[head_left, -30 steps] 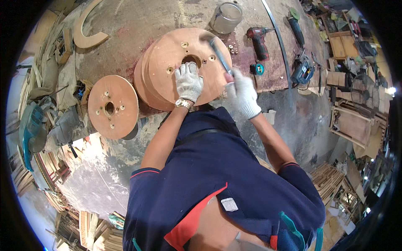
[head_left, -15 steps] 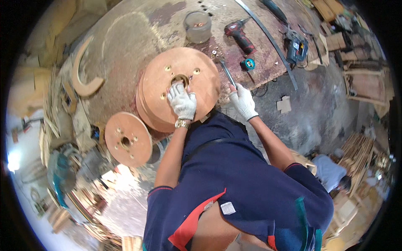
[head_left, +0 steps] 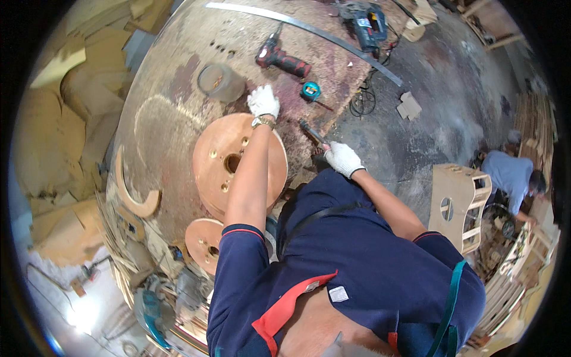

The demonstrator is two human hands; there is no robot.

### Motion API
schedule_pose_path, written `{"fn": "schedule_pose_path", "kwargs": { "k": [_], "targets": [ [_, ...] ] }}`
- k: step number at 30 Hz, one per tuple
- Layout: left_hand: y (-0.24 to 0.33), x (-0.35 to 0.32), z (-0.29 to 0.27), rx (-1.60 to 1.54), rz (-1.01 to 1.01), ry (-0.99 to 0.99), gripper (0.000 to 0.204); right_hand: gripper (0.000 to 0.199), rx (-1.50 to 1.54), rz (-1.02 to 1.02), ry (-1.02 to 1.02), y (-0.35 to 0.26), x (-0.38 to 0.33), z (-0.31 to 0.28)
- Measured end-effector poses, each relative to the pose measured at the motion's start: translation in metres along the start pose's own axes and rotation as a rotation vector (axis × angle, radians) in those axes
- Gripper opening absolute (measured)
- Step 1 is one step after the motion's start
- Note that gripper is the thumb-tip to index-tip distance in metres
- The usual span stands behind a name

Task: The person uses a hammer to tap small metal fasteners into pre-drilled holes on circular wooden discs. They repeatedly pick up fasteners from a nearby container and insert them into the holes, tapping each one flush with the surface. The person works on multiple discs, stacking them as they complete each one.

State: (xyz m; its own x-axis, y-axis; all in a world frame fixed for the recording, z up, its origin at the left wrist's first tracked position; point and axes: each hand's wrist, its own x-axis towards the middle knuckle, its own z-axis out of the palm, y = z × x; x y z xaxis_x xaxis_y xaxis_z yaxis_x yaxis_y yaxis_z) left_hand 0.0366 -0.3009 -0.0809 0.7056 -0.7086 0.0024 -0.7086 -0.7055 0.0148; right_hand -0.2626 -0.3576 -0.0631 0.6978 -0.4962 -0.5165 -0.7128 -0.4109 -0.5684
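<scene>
My left hand [head_left: 263, 100], in a white knit glove, reaches past a round plywood disc [head_left: 205, 146] onto the worktable. Its fingers look spread on the tabletop, beside a cloudy plastic tub [head_left: 229, 84]; whatever lies under them is hidden. The disc has a centre hole and several brass-coloured inserts around it, and my left forearm crosses above it. At the table's near edge my gloved right hand [head_left: 344, 159] is closed around the handle of a hammer [head_left: 313, 131], its head pointing away from me. A smaller drilled disc [head_left: 199, 238] stands at the near left.
Farther back lie a red-black cordless driver [head_left: 284, 62], a teal tape measure [head_left: 310, 91], a long metal strip [head_left: 333, 39] and a blue jigsaw [head_left: 364, 30]. A curved wooden piece [head_left: 128, 187] is at left. Another person [head_left: 508, 175] crouches at far right beside a wooden frame [head_left: 457, 202].
My left hand has left the large disc's centre hole and moved forward to the table near the tub. My right hand still grips the hammer. The whole view has shifted.
</scene>
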Motion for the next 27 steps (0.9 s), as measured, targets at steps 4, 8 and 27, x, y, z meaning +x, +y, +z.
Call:
{"fn": "schedule_pose_path", "kwargs": {
  "k": [4,8,27],
  "targets": [
    [-0.002,0.013,0.024,0.098,0.019,-0.112,0.025,0.056,0.006,0.001,-0.011,0.003,0.000,0.001],
    [-0.003,0.013,0.026,0.080,0.080,-0.059,0.016,0.057,0.069,0.021,-0.040,0.015,0.007,0.008],
    [-0.117,-0.198,-0.090,-0.825,-0.869,0.437,0.014,0.056,-0.145,-0.128,-0.028,0.024,0.023,-0.001]
  ]
}}
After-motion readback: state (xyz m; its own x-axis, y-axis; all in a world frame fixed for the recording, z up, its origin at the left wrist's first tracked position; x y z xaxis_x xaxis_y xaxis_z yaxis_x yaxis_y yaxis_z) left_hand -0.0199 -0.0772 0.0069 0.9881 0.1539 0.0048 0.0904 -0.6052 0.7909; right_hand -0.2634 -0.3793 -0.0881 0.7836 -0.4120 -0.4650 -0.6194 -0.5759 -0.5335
